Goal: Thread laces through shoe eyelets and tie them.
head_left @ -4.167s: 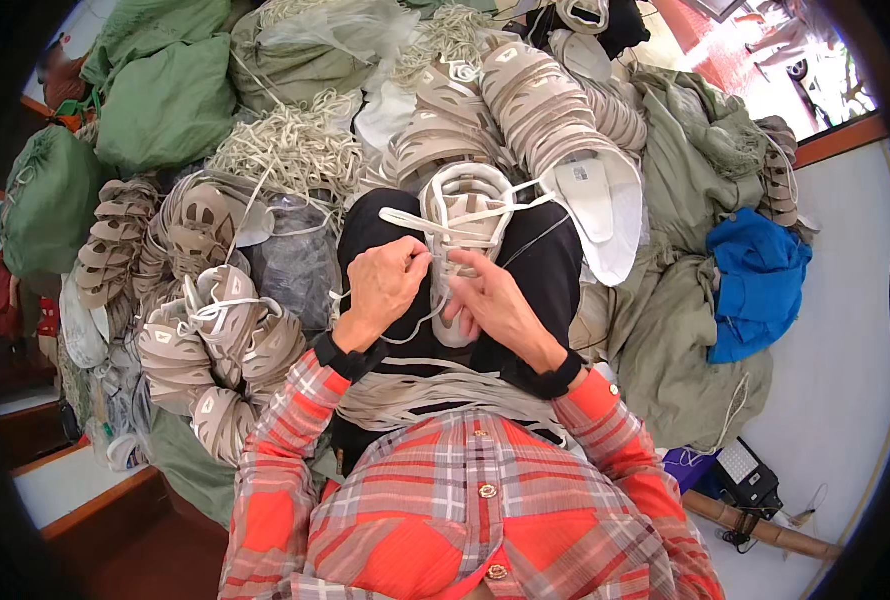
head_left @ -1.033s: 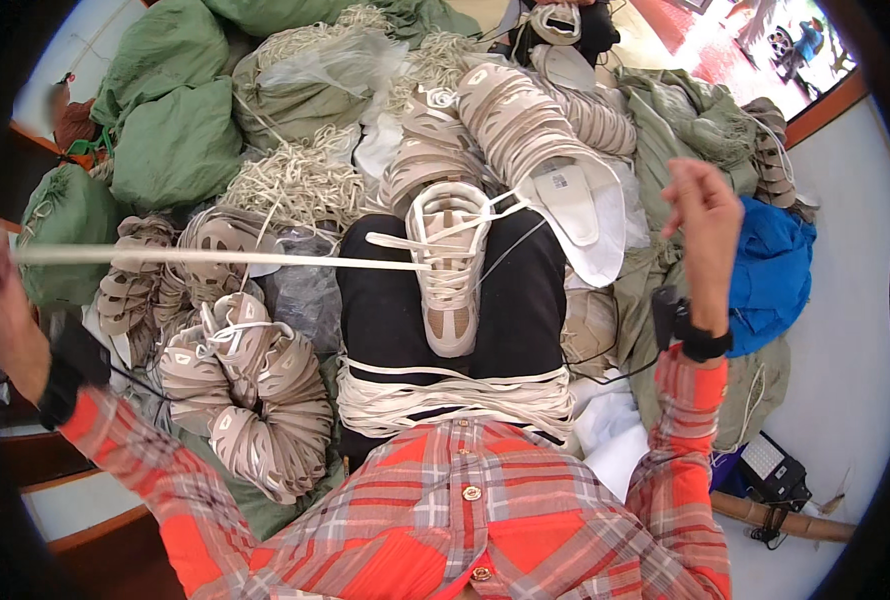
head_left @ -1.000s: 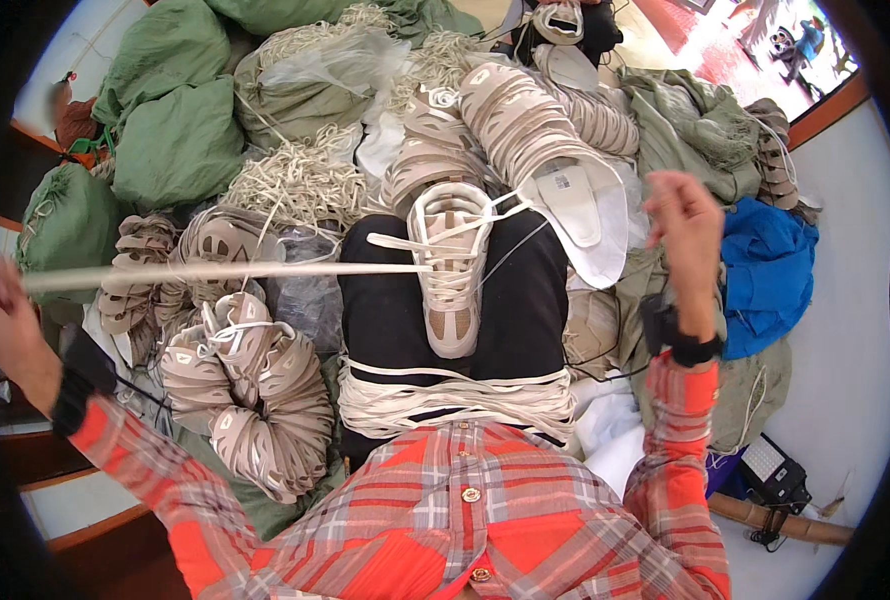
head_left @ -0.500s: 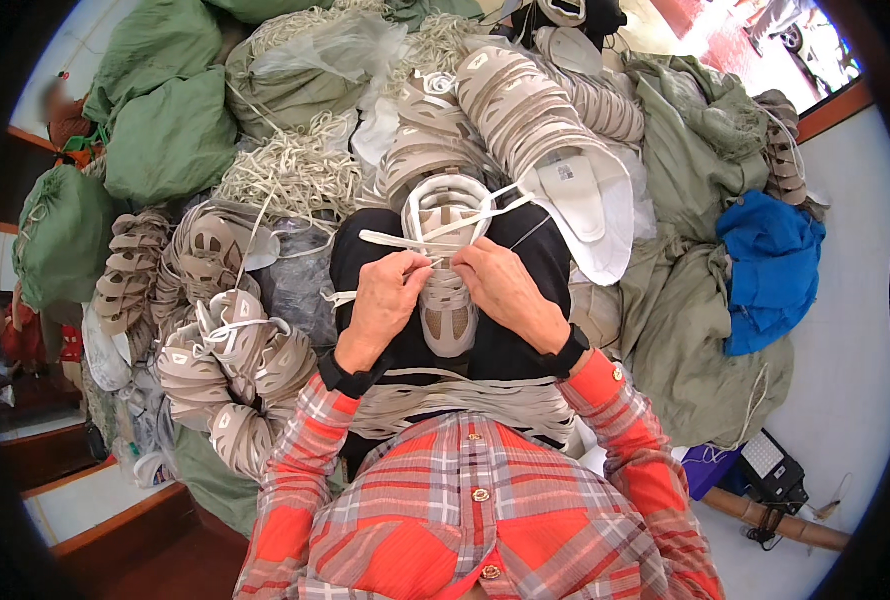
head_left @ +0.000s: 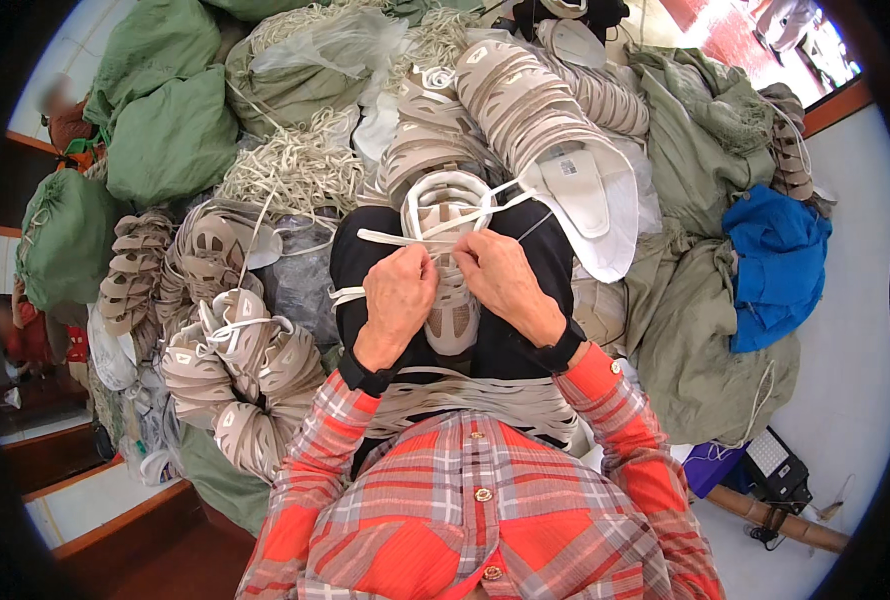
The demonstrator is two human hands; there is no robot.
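Note:
A beige shoe upper (head_left: 452,325) lies across my lap, its white-rimmed opening away from me and its toe toward me. A white shoelace (head_left: 390,238) is threaded through it, with loose ends sticking out to the left and looping over the opening to the right. My left hand (head_left: 401,292) is closed in a pinch at the left side of the lacing, on the lace. My right hand (head_left: 500,278) pinches at the right side, fingertips close to the left ones. The short piece of lace between the fingers is mostly hidden.
A bundle of pale laces (head_left: 465,397) lies across my lap. Stacked uppers (head_left: 530,105) and a white insole-shaped piece (head_left: 610,225) lie ahead. More uppers (head_left: 250,375), a lace heap (head_left: 290,175) and green sacks (head_left: 170,140) are left; blue cloth (head_left: 777,265) is right.
My left hand has shifted slightly right, nearer the middle of the shoe upper. The right hand has moved up a little, and both keep pinching at the lacing.

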